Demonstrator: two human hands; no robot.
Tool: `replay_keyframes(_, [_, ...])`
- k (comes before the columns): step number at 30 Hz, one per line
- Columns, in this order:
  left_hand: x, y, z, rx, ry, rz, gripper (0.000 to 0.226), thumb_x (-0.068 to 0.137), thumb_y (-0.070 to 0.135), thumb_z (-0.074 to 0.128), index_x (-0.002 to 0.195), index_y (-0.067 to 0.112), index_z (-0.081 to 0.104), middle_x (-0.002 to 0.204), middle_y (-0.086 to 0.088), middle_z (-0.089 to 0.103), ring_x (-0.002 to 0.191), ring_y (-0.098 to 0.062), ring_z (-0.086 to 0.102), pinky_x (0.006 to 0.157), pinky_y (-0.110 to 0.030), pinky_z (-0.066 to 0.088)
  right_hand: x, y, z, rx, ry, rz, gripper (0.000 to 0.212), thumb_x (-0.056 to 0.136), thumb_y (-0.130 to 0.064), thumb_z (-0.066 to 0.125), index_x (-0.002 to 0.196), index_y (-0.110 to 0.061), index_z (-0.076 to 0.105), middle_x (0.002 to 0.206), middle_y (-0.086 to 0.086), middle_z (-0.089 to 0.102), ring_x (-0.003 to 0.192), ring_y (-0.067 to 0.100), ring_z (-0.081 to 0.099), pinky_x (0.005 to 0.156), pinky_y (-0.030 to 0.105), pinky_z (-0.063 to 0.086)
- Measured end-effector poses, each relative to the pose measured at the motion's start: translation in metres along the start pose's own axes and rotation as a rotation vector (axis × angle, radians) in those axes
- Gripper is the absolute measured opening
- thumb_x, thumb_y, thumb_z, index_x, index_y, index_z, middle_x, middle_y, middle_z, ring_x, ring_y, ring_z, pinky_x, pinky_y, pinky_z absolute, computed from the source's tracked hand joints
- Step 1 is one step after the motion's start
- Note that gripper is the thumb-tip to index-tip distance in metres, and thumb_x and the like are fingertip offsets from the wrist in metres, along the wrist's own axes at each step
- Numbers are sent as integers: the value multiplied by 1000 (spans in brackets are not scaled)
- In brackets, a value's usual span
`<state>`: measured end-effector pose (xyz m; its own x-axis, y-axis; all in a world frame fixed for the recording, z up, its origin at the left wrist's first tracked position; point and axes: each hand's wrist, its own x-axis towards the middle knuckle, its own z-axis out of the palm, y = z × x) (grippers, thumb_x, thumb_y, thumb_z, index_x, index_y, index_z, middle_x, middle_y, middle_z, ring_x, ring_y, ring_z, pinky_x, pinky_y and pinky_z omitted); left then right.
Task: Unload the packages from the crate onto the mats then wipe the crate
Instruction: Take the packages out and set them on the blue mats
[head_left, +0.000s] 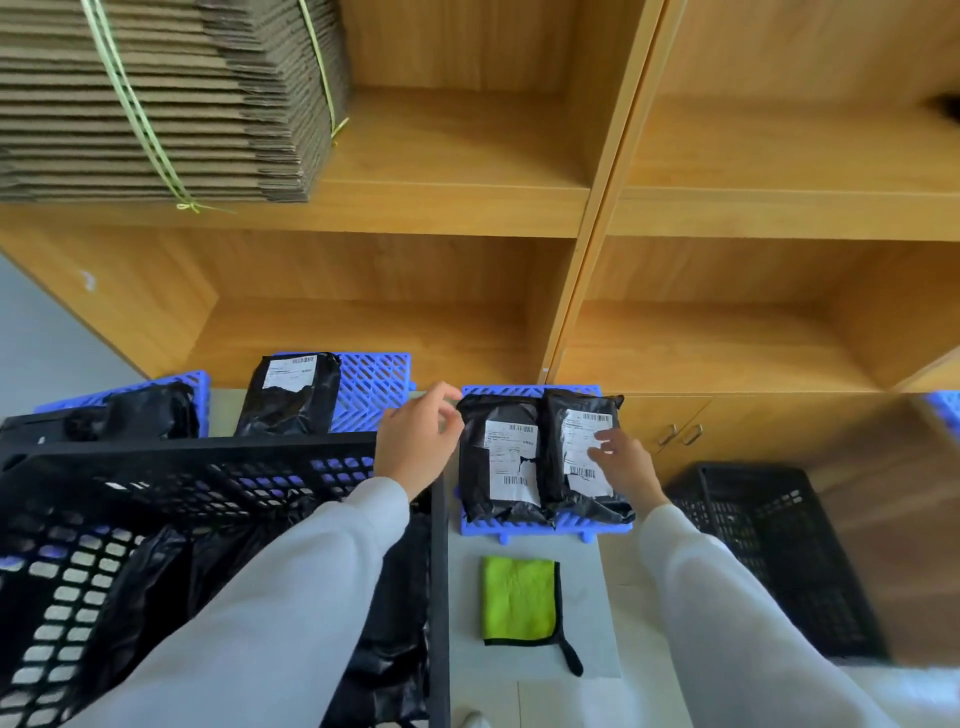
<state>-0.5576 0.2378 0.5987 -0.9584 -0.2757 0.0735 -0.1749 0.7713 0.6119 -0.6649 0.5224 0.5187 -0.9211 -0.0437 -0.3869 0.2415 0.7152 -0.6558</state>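
Head view: right hand (621, 460) rests loose fingers on the right package (589, 457) on the blue mat (545, 527), gripping nothing. Left hand (415, 447) hovers relaxed and empty by the left package (501, 457). Crate (439, 545) still holds black bags. Risk: both packages overhang the mat's near edge; a nudge could slide one off onto the cloth (519, 600).

You see white barcode labels (587, 447) on three black packages (501, 457); their print is too small and blurred to read.
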Motion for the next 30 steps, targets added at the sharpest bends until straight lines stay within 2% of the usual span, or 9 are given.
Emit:
replay_keyframes(3, [-10, -6, -23, -307, -58, -4, 29, 103, 19, 53, 131, 25, 53, 106, 12, 66, 104, -8, 62, 92, -27, 48, -18, -21, 5, 50, -39, -32, 26, 98, -18, 63, 123, -13, 65, 117, 11, 70, 96, 26, 66, 74, 29, 47])
replay_keyframes(5, [-24, -16, -39, -356, -24, 5, 30, 103, 15, 51, 131, 26, 53, 110, 10, 65, 107, -7, 61, 94, -23, 46, -30, -38, 13, 83, -60, -51, 18, 97, -17, 62, 114, -15, 68, 107, 11, 74, 90, 29, 70, 66, 29, 49])
replay_keyframes(8, [-46, -34, -62, -343, 4, 33, 28, 103, 10, 49, 124, 28, 57, 110, 14, 66, 103, 3, 61, 86, -11, 44, -53, -65, 23, 173, -80, -118, 18, 98, -10, 57, 111, -9, 69, 97, 10, 75, 79, 22, 70, 65, 29, 51])
replay_keyframes(12, [-68, -67, -90, -367, -10, 32, 26, 102, 7, 50, 111, 26, 64, 99, 12, 71, 94, -1, 66, 85, -23, 54, -91, -101, 35, 293, -68, -215, 16, 101, -14, 56, 105, -14, 71, 91, 2, 78, 71, 14, 72, 71, 32, 57])
replay_keyframes(16, [-88, -100, -118, -420, -21, -16, 26, 101, 4, 50, 100, 22, 70, 94, 8, 73, 93, -3, 68, 86, -25, 54, -126, -139, 48, 387, -55, -297, 12, 102, -23, 59, 101, -19, 70, 87, -1, 78, 71, 14, 73, 66, 30, 53])
replay_keyframes(24, [-124, -180, -161, -450, -87, -89, 29, 101, 1, 47, 100, 19, 70, 94, 6, 74, 87, -1, 67, 78, -20, 54, -186, -192, 104, 378, -60, -367, 13, 102, -15, 58, 104, -13, 70, 85, 2, 78, 69, 18, 71, 60, 26, 53])
replay_keyframes(28, [-137, -218, -171, -491, -129, -190, 30, 100, 1, 46, 98, 20, 69, 93, 3, 74, 86, -8, 69, 80, -26, 56, -207, -195, 139, 380, -86, -328, 16, 103, -15, 56, 105, -11, 71, 91, 9, 77, 73, 19, 71, 59, 24, 54])
replay_keyframes(30, [-143, -233, -172, -488, -155, -221, 29, 100, 1, 46, 98, 18, 70, 94, 2, 74, 90, -11, 69, 80, -25, 55, -216, -193, 156, 373, -99, -303, 16, 103, -17, 56, 105, -13, 72, 91, 7, 77, 74, 19, 71, 61, 25, 56])
